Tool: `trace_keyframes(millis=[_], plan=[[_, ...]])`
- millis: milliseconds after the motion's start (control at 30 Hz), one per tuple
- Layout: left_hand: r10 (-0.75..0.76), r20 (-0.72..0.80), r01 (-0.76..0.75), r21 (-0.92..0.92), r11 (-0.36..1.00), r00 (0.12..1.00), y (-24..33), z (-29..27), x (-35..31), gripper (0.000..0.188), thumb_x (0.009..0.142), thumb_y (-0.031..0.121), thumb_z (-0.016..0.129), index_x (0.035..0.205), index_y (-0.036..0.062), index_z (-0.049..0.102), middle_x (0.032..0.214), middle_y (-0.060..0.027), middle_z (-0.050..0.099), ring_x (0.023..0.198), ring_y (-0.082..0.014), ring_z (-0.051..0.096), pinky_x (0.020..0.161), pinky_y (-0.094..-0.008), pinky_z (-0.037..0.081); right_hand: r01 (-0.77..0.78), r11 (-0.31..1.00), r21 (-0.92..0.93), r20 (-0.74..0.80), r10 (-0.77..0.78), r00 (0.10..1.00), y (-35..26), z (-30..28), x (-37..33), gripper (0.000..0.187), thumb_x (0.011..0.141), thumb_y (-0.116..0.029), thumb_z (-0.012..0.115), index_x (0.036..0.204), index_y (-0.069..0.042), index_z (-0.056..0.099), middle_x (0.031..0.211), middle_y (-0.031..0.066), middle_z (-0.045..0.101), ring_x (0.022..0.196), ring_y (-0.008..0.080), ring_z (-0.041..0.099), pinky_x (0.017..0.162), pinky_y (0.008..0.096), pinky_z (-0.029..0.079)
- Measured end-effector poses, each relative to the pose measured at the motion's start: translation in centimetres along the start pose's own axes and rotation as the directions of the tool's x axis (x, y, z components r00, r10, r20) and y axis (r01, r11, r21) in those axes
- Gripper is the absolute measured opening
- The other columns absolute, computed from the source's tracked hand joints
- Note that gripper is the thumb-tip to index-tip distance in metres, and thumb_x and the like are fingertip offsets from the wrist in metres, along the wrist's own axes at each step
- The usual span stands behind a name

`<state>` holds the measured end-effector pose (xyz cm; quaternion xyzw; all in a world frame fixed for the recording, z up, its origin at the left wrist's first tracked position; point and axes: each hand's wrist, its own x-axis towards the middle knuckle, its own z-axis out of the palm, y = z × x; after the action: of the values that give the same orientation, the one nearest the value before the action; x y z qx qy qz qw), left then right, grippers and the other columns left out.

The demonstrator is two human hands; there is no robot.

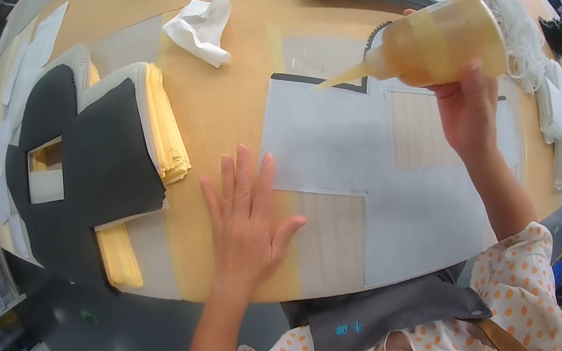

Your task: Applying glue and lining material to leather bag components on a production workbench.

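Black stack: on the worktop, far left.
Left hand: palm down, fingers spread, at the left edge of the grey sheet; I cannot tell whether it presses.
Black strip: along the sheet's far edge.
Bottle: raised, long axis crosswise, nozzle leftward over the strip; contact unclear to me.
Right hand: nearer the bottle; fingers wrapped around it, some hidden.

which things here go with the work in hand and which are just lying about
In use, it seems:
squeeze bottle, in the right hand
grey sheet, near the left hand

Apparently just lying about:
crumpled white wad
white stringy strands
black-topped stack, perhaps
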<state>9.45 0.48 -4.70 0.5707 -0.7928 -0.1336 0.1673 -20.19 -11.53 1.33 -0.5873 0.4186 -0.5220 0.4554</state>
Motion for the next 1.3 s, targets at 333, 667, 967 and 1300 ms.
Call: trace_keyframes(millis=[333,667,967,1300], plan=[[-0.058,-0.099,0.04,-0.175,0.984,0.993,-0.4,-0.3,-0.1,0.07,0.098,0.06,0.041,0.139,0.0055,0.053,0.153,-0.0228,0.036,0.145,-0.0431,0.026,0.115,-0.0587,0.018,0.148,0.989,-0.014,0.136,-0.145,0.98,2.3,3.9,2.0,0.083,0.077,-0.028,0.084,0.14,-0.008,0.033,0.135,0.0129,0.053,0.123,0.0231,0.054,0.102,0.0384,0.048],[-0.058,-0.1,0.039,-0.188,0.981,0.993,-0.5,-0.2,0.0,0.071,0.098,0.061,0.037,0.137,0.0057,0.056,0.152,-0.0227,0.037,0.145,-0.0434,0.027,0.116,-0.0571,0.019,0.15,0.987,-0.05,0.134,-0.142,0.981,3.2,4.5,2.2,0.084,0.075,-0.03,0.084,0.14,-0.009,0.033,0.135,0.012,0.054,0.125,0.0238,0.054,0.104,0.0407,0.048],[-0.053,-0.103,0.035,-0.17,0.985,0.993,-0.4,-0.4,0.2,0.07,0.098,0.061,0.038,0.137,0.0058,0.056,0.152,-0.0231,0.037,0.145,-0.0434,0.027,0.116,-0.0565,0.019,0.198,0.976,-0.088,0.17,-0.181,0.969,2.9,4.3,2.3,0.08,0.078,-0.03,0.082,0.139,-0.01,0.034,0.134,0.0138,0.056,0.123,0.0241,0.055,0.102,0.0409,0.049],[-0.057,-0.094,0.04,-0.167,0.985,0.994,-0.3,-0.2,-0.1,0.069,0.097,0.061,0.039,0.137,0.0063,0.056,0.152,-0.0229,0.037,0.144,-0.0443,0.027,0.116,-0.0573,0.02,0.189,0.977,-0.098,0.188,-0.168,0.968,2.8,4.4,1.9,0.081,0.078,-0.026,0.082,0.14,-0.009,0.033,0.134,0.0141,0.056,0.122,0.0232,0.055,0.101,0.039,0.049]])
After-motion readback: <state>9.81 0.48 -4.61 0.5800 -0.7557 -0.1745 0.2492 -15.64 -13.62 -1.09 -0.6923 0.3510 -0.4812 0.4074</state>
